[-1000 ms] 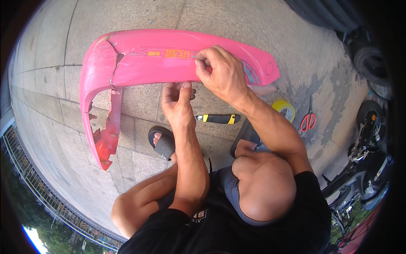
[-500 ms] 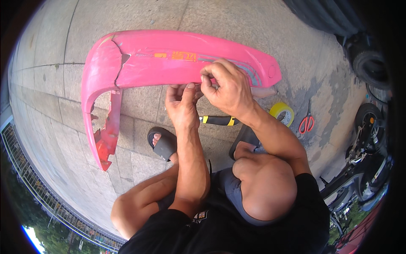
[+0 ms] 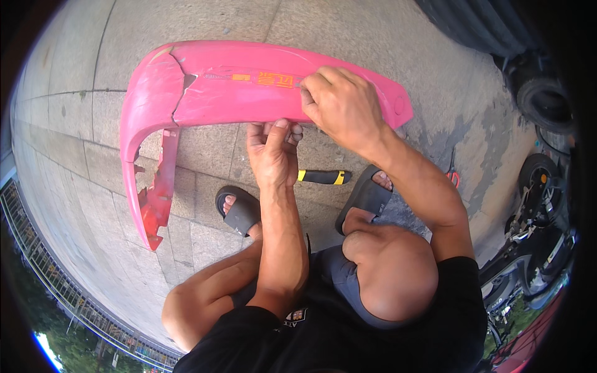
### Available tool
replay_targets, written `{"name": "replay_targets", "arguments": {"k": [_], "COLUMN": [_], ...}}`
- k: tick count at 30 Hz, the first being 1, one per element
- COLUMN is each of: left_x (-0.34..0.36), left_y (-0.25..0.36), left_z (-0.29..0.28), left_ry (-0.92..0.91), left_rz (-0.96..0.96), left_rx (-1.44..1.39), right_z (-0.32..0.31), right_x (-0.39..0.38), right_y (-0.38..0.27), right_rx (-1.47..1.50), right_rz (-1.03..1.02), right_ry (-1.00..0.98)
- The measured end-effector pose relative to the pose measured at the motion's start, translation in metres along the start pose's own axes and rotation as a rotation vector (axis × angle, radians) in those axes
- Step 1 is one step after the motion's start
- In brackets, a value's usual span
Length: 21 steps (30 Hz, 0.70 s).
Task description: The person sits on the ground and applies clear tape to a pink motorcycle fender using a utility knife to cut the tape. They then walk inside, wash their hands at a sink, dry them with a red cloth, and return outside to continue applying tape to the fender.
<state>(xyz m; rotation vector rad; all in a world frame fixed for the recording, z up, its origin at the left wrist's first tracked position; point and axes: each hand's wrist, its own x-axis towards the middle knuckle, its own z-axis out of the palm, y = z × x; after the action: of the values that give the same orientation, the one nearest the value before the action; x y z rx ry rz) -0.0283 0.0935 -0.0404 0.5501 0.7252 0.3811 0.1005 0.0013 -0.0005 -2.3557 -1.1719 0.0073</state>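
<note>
A pink curved plastic body panel (image 3: 236, 102) lies across the ground ahead of me. A jagged crack with a small hole runs through its left part, and orange decals mark its face. My left hand (image 3: 273, 149) is closed at the panel's near edge, thumb at the rim and fingers curled beside it. Over the right half of the panel is my right hand (image 3: 345, 105), its fingers bent and pressed together beside the decals. Whatever those fingertips hold is hidden, and the hand covers part of the striped decal.
A black and yellow utility knife (image 3: 322, 177) lies between my sandalled feet. Red-handled scissors (image 3: 456, 179) show partly beyond my right forearm. Broken red-pink pieces (image 3: 160, 186) hang at the panel's lower left. Tyres (image 3: 547, 102) and motorbike parts (image 3: 541, 236) crowd the right side.
My right hand has moved away from my left hand, up and right over the panel. The forearm now hides the yellow tape roll and part of the scissors. My left hand stays nearly still.
</note>
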Motion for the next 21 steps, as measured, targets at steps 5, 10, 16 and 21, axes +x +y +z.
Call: {"name": "replay_targets", "arguments": {"k": [5, 10, 16, 21], "left_x": [0.001, 0.002, 0.005, 0.006], "left_y": [-0.002, -0.004, -0.004, -0.004], "left_z": [-0.001, -0.004, -0.004, -0.001], "left_ry": [-0.022, -0.008, -0.032, -0.034], "left_rz": [-0.004, -0.006, -0.037, -0.032], "left_rx": [-0.024, -0.06, -0.113, -0.13], "right_z": [-0.001, -0.004, -0.007, -0.004], "right_x": [0.0, 0.001, 0.008, 0.012], "right_y": [-0.002, -0.003, -0.002, -0.003], "right_rx": [0.019, 0.003, -0.13, -0.052], "right_rz": [0.051, 0.019, -0.078, -0.05], "right_ry": [-0.021, -0.02, -0.054, -0.059]}}
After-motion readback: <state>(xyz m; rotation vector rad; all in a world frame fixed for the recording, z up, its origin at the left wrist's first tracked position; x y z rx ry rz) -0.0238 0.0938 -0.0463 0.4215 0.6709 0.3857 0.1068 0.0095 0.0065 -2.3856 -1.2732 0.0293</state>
